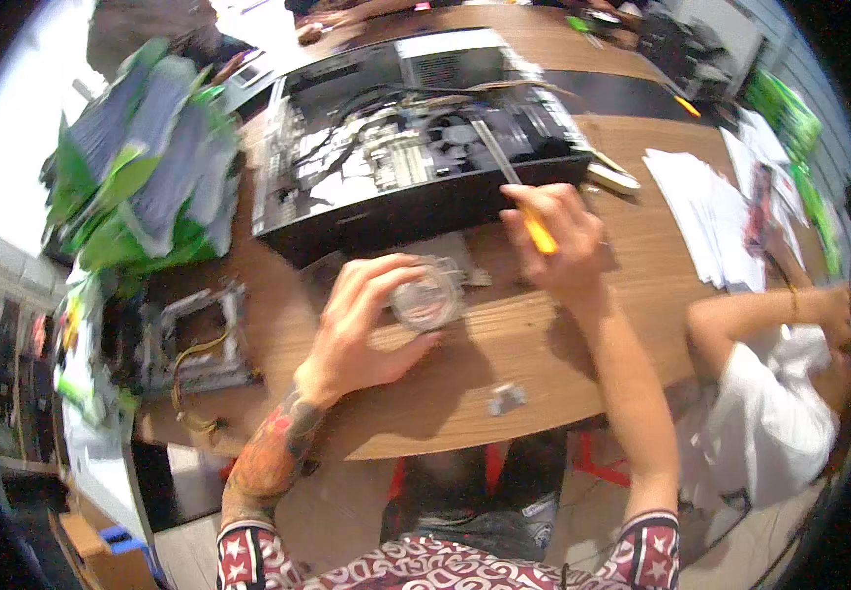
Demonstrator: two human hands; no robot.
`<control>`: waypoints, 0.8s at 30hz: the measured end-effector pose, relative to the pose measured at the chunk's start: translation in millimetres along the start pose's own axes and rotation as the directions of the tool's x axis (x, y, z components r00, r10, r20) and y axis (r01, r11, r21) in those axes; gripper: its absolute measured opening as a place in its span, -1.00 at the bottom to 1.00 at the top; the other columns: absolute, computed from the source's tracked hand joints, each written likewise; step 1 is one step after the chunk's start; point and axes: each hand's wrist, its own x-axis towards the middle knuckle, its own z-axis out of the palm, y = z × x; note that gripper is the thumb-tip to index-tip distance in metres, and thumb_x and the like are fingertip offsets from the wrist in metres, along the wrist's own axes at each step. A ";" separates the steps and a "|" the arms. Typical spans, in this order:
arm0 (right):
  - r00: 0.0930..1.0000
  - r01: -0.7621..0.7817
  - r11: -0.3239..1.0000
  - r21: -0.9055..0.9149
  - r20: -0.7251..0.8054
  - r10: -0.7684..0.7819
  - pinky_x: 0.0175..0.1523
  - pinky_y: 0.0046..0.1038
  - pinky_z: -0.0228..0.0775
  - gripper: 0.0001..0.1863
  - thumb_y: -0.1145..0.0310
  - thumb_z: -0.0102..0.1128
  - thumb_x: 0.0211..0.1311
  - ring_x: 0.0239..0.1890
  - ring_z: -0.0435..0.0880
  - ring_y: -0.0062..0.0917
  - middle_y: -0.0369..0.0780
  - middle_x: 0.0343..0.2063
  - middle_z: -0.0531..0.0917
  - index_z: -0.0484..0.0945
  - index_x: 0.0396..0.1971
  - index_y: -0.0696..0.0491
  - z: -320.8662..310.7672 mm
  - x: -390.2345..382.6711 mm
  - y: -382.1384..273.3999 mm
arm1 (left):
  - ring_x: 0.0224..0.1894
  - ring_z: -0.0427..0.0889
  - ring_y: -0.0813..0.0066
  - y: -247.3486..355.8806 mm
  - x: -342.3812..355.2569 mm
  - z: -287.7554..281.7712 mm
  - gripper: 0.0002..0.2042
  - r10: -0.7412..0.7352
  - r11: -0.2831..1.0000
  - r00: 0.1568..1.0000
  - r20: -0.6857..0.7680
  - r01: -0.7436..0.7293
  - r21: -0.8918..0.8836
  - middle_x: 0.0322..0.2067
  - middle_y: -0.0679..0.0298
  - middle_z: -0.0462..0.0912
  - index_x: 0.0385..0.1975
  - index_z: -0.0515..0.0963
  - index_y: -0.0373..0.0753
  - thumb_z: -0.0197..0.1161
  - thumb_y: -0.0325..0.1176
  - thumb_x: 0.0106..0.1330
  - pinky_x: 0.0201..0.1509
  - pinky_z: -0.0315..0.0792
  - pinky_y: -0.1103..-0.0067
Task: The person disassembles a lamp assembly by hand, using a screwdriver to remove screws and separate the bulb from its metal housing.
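My left hand curls its fingers and thumb around a small round clear container on the wooden table. What lies inside it is blurred. My right hand grips the yellow handle of a screwdriver; its long metal shaft slants up and left over an opened desktop computer case. The shaft's end appears near a black fan inside the case, but I cannot tell whether it touches anything. Cables and metal parts fill the case. A small pale piece lies near the table's front edge.
A metal bracket frame with a yellowish cable sits at left, below a crumpled green-and-grey bag. White papers lie at right. Another person's arm rests beside them. Other people's hands show at the far edge.
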 end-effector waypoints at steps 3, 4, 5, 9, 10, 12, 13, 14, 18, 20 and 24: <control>0.999 0.026 0.999 0.027 -0.033 -0.025 -0.34 -0.37 0.58 -0.67 0.44 0.43 0.12 -0.37 0.68 -0.33 -0.18 -0.33 0.66 0.60 -0.09 0.04 1.7 0.9 -3.2 | 0.01 0.57 0.07 10.4 3.2 -4.5 -0.38 -0.009 0.998 1.000 -0.008 0.010 0.066 0.02 0.06 0.60 0.03 0.53 -0.28 0.56 -0.44 -0.15 0.10 0.45 0.30; 1.000 -0.008 0.999 0.033 -0.003 0.008 -0.33 -0.38 0.59 -0.66 0.41 0.43 0.12 -0.38 0.68 -0.34 -0.19 -0.35 0.64 0.59 -0.09 0.03 8.7 0.2 -6.4 | 0.01 0.57 0.06 6.7 -2.7 -9.0 -0.39 -0.018 0.997 1.000 -0.017 0.019 0.073 0.02 0.04 0.60 0.03 0.53 -0.30 0.54 -0.45 -0.15 0.09 0.45 0.31; 0.999 -0.028 0.999 0.041 0.022 0.027 -0.34 -0.38 0.58 -0.66 0.39 0.43 0.13 -0.39 0.68 -0.36 -0.20 -0.38 0.62 0.59 -0.09 0.03 10.1 -0.9 -8.8 | -0.01 0.56 0.04 7.6 -7.4 -7.7 -0.38 -0.063 0.996 0.998 -0.021 0.064 0.058 0.02 0.01 0.60 0.03 0.52 -0.31 0.53 -0.45 -0.15 0.08 0.44 0.30; 0.998 0.023 0.996 0.082 -0.053 -0.018 -0.41 -0.41 0.52 -0.68 0.35 0.40 0.16 -0.49 0.63 -0.37 -0.23 -0.42 0.59 0.57 -0.09 0.04 14.4 2.8 -8.5 | -0.01 0.55 0.03 9.6 -5.2 -11.8 -0.39 -0.011 0.994 1.000 0.015 0.010 0.108 0.02 0.00 0.58 0.04 0.51 -0.32 0.51 -0.46 -0.14 0.07 0.44 0.30; 0.998 0.019 0.998 0.059 -0.056 -0.016 -0.41 -0.41 0.52 -0.68 0.35 0.40 0.16 -0.49 0.63 -0.37 -0.23 -0.42 0.59 0.57 -0.09 0.04 11.3 1.3 -6.5 | 0.01 0.55 0.04 7.8 -6.1 -8.2 -0.38 -0.023 0.996 0.999 0.024 0.021 0.091 0.02 0.00 0.57 0.06 0.50 -0.32 0.51 -0.46 -0.13 0.09 0.44 0.31; 0.997 0.025 0.998 0.050 -0.074 -0.021 -0.41 -0.41 0.51 -0.66 0.35 0.40 0.17 -0.50 0.62 -0.38 -0.23 -0.41 0.58 0.57 -0.07 0.07 7.4 -1.1 -4.2 | 0.02 0.55 0.04 3.8 -9.8 -0.3 -0.37 -0.035 0.999 0.999 -0.001 0.036 0.034 0.03 0.00 0.56 0.07 0.50 -0.33 0.51 -0.45 -0.13 0.10 0.44 0.31; 0.997 0.024 0.999 0.040 -0.076 -0.021 -0.41 -0.41 0.51 -0.66 0.35 0.40 0.17 -0.50 0.62 -0.38 -0.23 -0.41 0.58 0.57 -0.07 0.07 6.9 -1.9 -4.3 | 0.03 0.55 0.04 2.1 -11.5 1.7 -0.37 -0.066 0.998 0.997 -0.028 0.066 -0.011 0.03 0.00 0.55 0.07 0.49 -0.33 0.52 -0.44 -0.12 0.11 0.44 0.31; 0.997 0.013 1.000 0.027 -0.071 -0.011 -0.41 -0.41 0.51 -0.65 0.34 0.40 0.17 -0.49 0.63 -0.38 -0.23 -0.41 0.59 0.57 -0.06 0.08 6.7 -2.7 -4.5 | 0.04 0.55 0.04 1.2 -11.8 1.0 -0.36 -0.043 0.999 0.999 -0.024 0.043 0.029 0.05 0.00 0.54 0.08 0.49 -0.32 0.52 -0.43 -0.11 0.13 0.44 0.31; 0.998 0.015 1.000 0.011 -0.054 -0.014 -0.40 -0.43 0.51 -0.62 0.34 0.41 0.16 -0.47 0.63 -0.39 -0.24 -0.41 0.58 0.58 -0.03 0.12 5.5 -2.2 -4.5 | 0.04 0.55 0.04 4.0 -11.5 0.9 -0.37 -0.054 0.998 0.997 -0.046 0.055 0.032 0.04 -0.01 0.55 0.08 0.50 -0.32 0.52 -0.44 -0.11 0.12 0.44 0.30; 0.998 0.016 1.000 0.023 -0.056 -0.015 -0.39 -0.43 0.52 -0.61 0.34 0.41 0.16 -0.46 0.64 -0.39 -0.23 -0.40 0.59 0.58 -0.03 0.12 9.0 1.0 -5.6 | 0.04 0.55 0.04 7.1 -8.7 -5.4 -0.37 -0.035 0.996 0.999 -0.010 0.036 0.087 0.03 -0.01 0.56 0.08 0.50 -0.32 0.52 -0.44 -0.11 0.12 0.45 0.30; 0.998 0.021 0.999 0.049 -0.063 -0.018 -0.40 -0.42 0.54 -0.64 0.33 0.42 0.15 -0.44 0.65 -0.38 -0.21 -0.36 0.59 0.61 -0.06 0.10 14.0 7.4 -9.8 | 0.03 0.55 0.05 8.7 -6.4 -14.0 -0.37 -0.024 0.991 1.000 -0.002 0.024 0.131 0.04 0.00 0.58 0.08 0.50 -0.33 0.52 -0.44 -0.11 0.11 0.45 0.29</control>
